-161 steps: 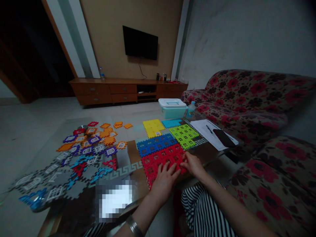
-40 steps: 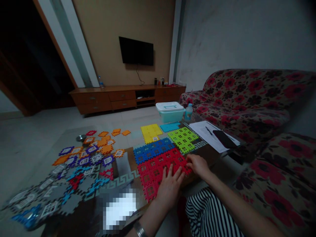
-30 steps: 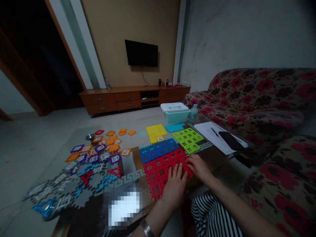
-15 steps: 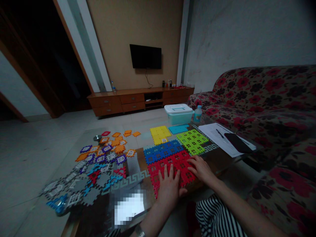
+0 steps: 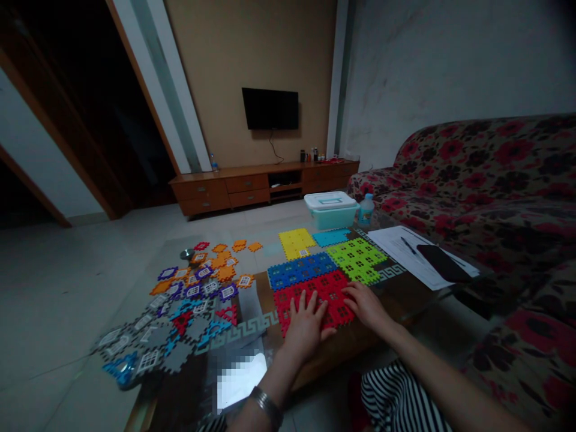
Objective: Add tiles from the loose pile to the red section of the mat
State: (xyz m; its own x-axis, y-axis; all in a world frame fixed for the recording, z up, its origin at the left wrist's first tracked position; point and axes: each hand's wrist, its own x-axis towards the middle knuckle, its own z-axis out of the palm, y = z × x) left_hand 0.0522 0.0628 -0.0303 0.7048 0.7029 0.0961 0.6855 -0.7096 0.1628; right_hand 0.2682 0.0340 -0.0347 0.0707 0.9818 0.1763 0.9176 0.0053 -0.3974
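Note:
Flat red interlocking puzzle tiles with window cut-outs (image 5: 333, 288) lie joined in a panel near the table's front edge. My left hand (image 5: 306, 321) rests on the panel's near left part, palm down with fingers spread. At its right edge lies my right hand (image 5: 368, 307), fingers stretched out and fingertips touching the tiles. Beyond the red panel, a blue tile panel (image 5: 299, 271) borders it. Lime-green tiles (image 5: 357, 259) adjoin on the right. Farther back are yellow tiles (image 5: 294, 241) and light-blue tiles (image 5: 332, 237).
Loose grey, orange and purple-edged tiles (image 5: 198, 327) spread over the table's left side. A lidded mint box (image 5: 332, 216) and a bottle (image 5: 366, 210) stand at the back. Papers (image 5: 387, 243), a pen (image 5: 408, 245) and a black phone (image 5: 443, 264) lie right. A floral sofa (image 5: 486, 174) flanks the table.
The joined panels have slid a little away from me, with both hands still on the red one. My left hand has moved slightly forward. The camera view has shifted slightly.

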